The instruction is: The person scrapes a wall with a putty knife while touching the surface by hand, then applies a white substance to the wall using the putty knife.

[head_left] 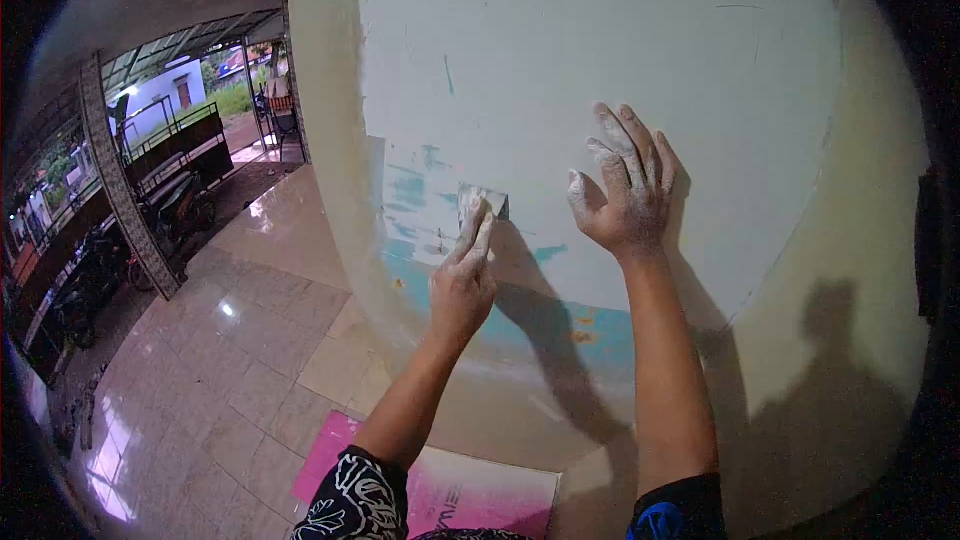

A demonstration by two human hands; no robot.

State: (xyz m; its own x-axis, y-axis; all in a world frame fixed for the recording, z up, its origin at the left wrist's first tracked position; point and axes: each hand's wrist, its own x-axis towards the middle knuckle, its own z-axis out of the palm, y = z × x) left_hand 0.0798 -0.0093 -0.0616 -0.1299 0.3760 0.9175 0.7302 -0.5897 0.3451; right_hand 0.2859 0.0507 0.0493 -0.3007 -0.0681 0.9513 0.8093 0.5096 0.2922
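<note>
My left hand [463, 280] grips a small flat putty knife [496, 202], its blade against the wall. Fingers stretch along the blade, so the handle is hidden. Around it the white coated wall patch [600, 40] shows streaks of teal, and a teal band [540, 310] with rusty spots runs along the lower edge. To the right, my right hand [630, 200] is open with fingers spread against the white surface, or very close to it. White powder or filler coats the fingers of both hands.
A pink and white printed sheet [480, 485] lies on the floor below. Glossy tiles [250, 340] stretch left toward a pillar [125, 170], parked motorcycles [185, 205] and a metal gate [180, 145]. A chair [284, 118] stands near the opening.
</note>
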